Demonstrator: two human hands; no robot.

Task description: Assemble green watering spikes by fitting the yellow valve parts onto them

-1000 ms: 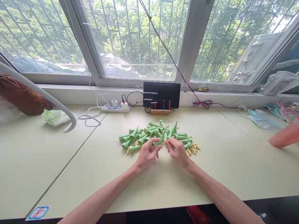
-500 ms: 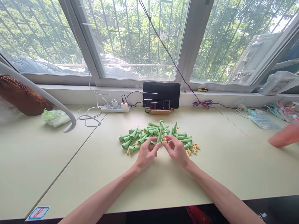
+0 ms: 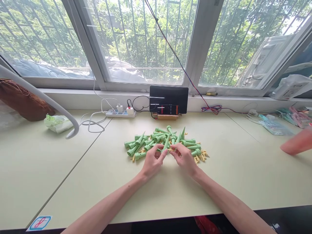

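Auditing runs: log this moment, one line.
left hand: holds green cone | right hand: holds yellow piece | nearby: green cones, yellow pieces

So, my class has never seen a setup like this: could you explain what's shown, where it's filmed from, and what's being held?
There is no machine here, just a person's two bare hands. The view comes from a camera worn on the person's head, looking forward and down. On the pale table lies a pile of green cones, with smaller yellow pieces among and beside them. The left hand holds one green cone, tip up; the right hand pinches a yellow piece close to it.
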